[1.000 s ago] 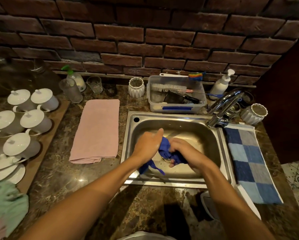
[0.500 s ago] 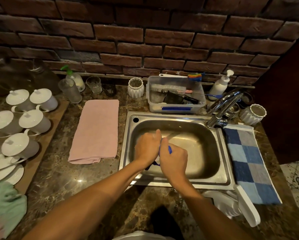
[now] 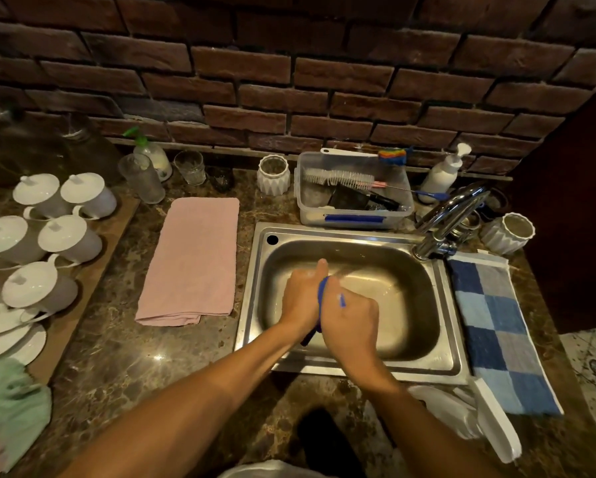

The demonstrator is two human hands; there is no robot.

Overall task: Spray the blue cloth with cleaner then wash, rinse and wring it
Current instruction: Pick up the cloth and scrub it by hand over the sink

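Over the steel sink (image 3: 451, 353), both of my hands press together around the blue cloth (image 3: 322, 294). Only a narrow blue strip shows between them, plus a small tail hanging below my wrists. My left hand (image 3: 301, 298) grips it from the left with the thumb pointing up. My right hand (image 3: 351, 324) is closed over it from the right, knuckles toward me. The chrome tap (image 3: 453, 215) stands at the sink's back right corner; I see no water running. A white spray bottle (image 3: 462, 414) lies on the counter in front of the sink's right side.
A folded pink towel (image 3: 193, 260) lies left of the sink. A blue checked cloth (image 3: 496, 326) lies right of it. Behind stands a clear tub of brushes (image 3: 353, 191) and a pump bottle (image 3: 441, 174). Lidded white cups (image 3: 44, 239) fill the left counter.
My right hand has swung in from the right and rolled over the cloth, so the bunched blue fabric is now almost hidden between my two hands.
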